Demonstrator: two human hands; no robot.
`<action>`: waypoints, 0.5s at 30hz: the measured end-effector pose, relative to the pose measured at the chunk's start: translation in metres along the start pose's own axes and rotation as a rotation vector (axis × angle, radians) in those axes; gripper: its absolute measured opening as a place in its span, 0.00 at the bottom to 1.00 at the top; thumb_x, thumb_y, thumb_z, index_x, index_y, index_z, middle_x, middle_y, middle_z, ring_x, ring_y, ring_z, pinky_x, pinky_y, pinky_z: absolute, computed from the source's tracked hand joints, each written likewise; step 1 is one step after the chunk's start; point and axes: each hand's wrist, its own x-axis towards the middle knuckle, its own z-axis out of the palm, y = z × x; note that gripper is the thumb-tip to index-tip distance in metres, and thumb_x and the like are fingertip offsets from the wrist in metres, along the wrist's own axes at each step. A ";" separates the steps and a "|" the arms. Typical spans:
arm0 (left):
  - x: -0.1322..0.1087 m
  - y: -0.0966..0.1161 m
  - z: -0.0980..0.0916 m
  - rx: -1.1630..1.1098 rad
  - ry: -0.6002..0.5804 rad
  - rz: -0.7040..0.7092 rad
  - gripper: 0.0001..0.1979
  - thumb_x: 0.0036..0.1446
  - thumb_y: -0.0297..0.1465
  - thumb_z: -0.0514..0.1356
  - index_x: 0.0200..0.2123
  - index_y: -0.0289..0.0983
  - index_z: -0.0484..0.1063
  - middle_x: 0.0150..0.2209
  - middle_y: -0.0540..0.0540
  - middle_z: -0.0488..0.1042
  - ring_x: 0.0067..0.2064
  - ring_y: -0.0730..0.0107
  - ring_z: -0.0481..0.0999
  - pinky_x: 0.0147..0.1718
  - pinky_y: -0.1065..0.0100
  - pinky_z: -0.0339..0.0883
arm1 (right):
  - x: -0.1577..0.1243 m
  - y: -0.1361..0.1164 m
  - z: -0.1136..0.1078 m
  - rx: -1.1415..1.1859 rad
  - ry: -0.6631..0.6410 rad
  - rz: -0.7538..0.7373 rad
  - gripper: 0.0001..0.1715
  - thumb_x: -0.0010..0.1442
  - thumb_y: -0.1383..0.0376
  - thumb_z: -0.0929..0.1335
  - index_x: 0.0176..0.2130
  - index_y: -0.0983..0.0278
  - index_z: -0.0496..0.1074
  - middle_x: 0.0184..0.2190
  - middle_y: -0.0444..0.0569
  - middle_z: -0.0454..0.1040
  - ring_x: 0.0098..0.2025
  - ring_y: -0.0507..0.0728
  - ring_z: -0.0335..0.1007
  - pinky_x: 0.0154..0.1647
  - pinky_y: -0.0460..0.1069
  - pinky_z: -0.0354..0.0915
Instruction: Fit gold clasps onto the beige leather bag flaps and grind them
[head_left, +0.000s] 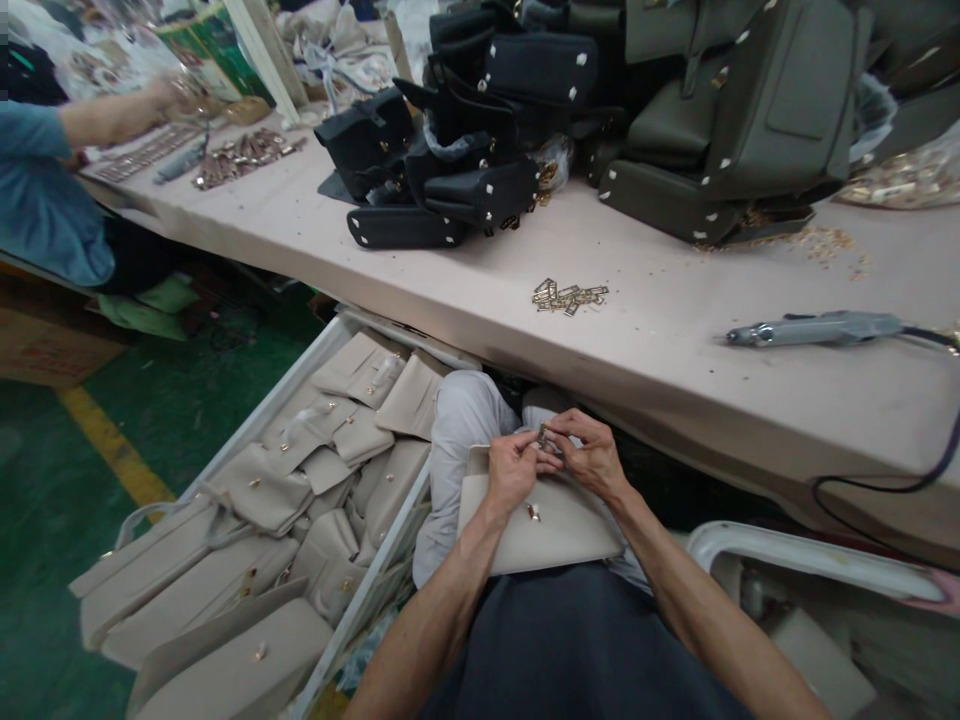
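Across my lap lies a beige handbag [555,530] with a small gold clasp [533,512] on its face. Just above its upper edge, my left hand [517,465] and my right hand [589,452] meet, fingers closed in a pinch. Between the fingertips is a small gold metal fitting [542,436]; both hands are on it. Its exact shape is partly covered by the fingers. A loose pile of similar-looking gold metal fittings [568,297] lies on the table in front of me.
A grey electric screwdriver [817,329] with a cord rests on the table [450,290]. Black handbags [442,190] and dark olive handbags [750,130] are heaped behind. A white crate [281,385] of beige bags stands left, another bin [817,560] right. A co-worker's arm [112,115] is far left.
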 end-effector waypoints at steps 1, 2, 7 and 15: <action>0.000 0.000 0.000 -0.001 0.004 -0.003 0.19 0.57 0.36 0.65 0.44 0.26 0.82 0.31 0.37 0.84 0.28 0.62 0.86 0.30 0.68 0.82 | 0.000 0.001 0.000 0.004 0.002 -0.001 0.09 0.66 0.62 0.72 0.41 0.59 0.84 0.36 0.51 0.78 0.38 0.57 0.76 0.39 0.52 0.71; 0.000 0.000 0.001 -0.002 0.010 -0.007 0.19 0.57 0.37 0.65 0.44 0.25 0.82 0.30 0.38 0.84 0.28 0.63 0.85 0.30 0.68 0.82 | 0.000 0.002 0.000 0.012 0.004 -0.002 0.08 0.66 0.62 0.72 0.41 0.59 0.84 0.36 0.51 0.78 0.38 0.57 0.76 0.39 0.52 0.71; 0.001 0.000 0.004 0.024 0.065 0.007 0.20 0.55 0.41 0.67 0.40 0.27 0.83 0.26 0.41 0.82 0.24 0.64 0.83 0.26 0.69 0.81 | -0.001 0.004 0.007 0.011 0.012 -0.022 0.08 0.65 0.64 0.72 0.41 0.60 0.84 0.35 0.50 0.78 0.38 0.57 0.75 0.39 0.51 0.70; 0.004 -0.002 0.005 0.046 0.168 0.023 0.25 0.48 0.48 0.72 0.38 0.31 0.82 0.26 0.41 0.83 0.24 0.60 0.83 0.24 0.66 0.80 | 0.023 -0.039 -0.046 -0.287 0.246 -0.069 0.15 0.67 0.61 0.70 0.51 0.61 0.80 0.35 0.49 0.78 0.34 0.55 0.73 0.37 0.50 0.70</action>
